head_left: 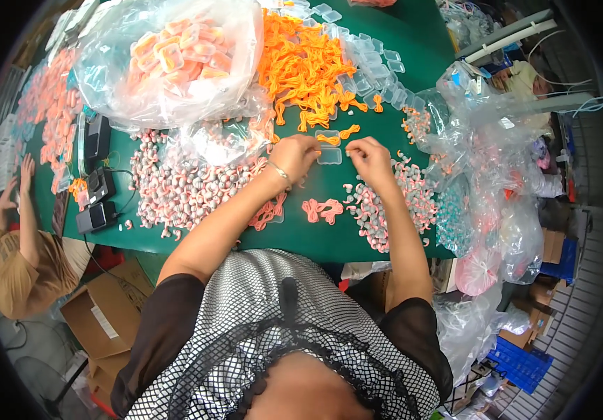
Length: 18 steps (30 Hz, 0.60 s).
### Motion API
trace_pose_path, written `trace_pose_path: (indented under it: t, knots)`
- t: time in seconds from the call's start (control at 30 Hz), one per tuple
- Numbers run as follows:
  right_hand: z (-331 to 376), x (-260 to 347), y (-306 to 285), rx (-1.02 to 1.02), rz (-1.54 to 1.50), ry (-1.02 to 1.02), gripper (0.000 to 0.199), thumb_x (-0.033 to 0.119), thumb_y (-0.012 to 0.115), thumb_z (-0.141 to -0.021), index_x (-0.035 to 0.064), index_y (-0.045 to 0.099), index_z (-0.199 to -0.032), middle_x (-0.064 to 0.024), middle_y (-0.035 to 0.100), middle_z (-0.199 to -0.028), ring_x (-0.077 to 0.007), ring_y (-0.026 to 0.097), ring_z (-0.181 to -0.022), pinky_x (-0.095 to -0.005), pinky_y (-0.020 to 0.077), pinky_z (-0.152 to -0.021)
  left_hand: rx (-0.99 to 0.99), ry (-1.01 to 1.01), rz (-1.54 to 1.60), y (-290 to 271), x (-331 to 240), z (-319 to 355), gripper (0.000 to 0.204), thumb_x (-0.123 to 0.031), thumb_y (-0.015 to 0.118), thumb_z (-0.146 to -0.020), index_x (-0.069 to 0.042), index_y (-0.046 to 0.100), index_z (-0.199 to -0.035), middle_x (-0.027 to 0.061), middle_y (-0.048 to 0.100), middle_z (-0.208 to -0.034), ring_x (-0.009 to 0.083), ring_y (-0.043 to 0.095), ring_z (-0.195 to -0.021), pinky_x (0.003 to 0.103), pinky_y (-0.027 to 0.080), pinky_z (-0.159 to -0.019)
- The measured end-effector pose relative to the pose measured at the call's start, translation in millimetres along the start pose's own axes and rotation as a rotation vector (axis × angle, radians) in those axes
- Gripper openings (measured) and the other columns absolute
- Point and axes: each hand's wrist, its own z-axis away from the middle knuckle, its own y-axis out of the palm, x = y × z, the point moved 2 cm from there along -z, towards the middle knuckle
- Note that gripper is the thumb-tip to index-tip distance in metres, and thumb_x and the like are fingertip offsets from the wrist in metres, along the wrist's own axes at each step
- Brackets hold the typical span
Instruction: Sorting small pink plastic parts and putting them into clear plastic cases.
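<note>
Over the green table, my left hand point(297, 157) is closed in a pinch beside a small clear plastic box point(329, 155). A trace of orange shows at its fingertips, too small to name. My right hand point(370, 162) pinches on the box's other side, and whatever is between its fingers is hidden. Just beyond the box lie an orange cord bundle point(328, 139) and another orange bundle point(349, 131). Nearer my body, a pink cord bundle point(322, 210) rests on the table. More pink cord point(269, 212) lies under my left forearm.
Heaps of small pink-and-grey curled pieces point(175, 189) flank my arms. Farther off are a pile of orange cord bundles point(301, 66), loose clear boxes point(378, 66) and a large plastic bag point(168, 63) of filled boxes. Another person point(28, 252) is at the left; plastic bags point(497, 210) crowd the right.
</note>
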Motion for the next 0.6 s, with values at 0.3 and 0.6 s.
trace_pose_path:
  t: [0.3, 0.6]
  knots:
    - [3, 1, 38, 0.045, 0.430, -0.102, 0.010, 0.005, 0.062, -0.071, 0.0072, 0.064, -0.080, -0.0099, 0.060, -0.082, -0.0305, 0.060, -0.079, -0.0421, 0.0488, -0.069, -0.015, 0.121, -0.229, 41, 5, -8, 0.007, -0.011, 0.064, -0.076, -0.009, 0.068, -0.081, 0.0103, 0.060, -0.083, 0.0296, 0.059, -0.083, 0.039, 0.049, -0.072]
    - [-3, 16, 32, 0.017, 0.197, 0.103, 0.014, 0.005, 0.059, -0.074, 0.0076, 0.064, -0.087, -0.0115, 0.060, -0.083, -0.0312, 0.059, -0.081, -0.0428, 0.0482, -0.069, -0.082, 0.108, -0.156, 30, -1, 1, 0.030, -0.014, 0.069, -0.072, -0.007, 0.061, -0.099, 0.0116, 0.055, -0.089, 0.0312, 0.055, -0.089, 0.038, 0.048, -0.078]
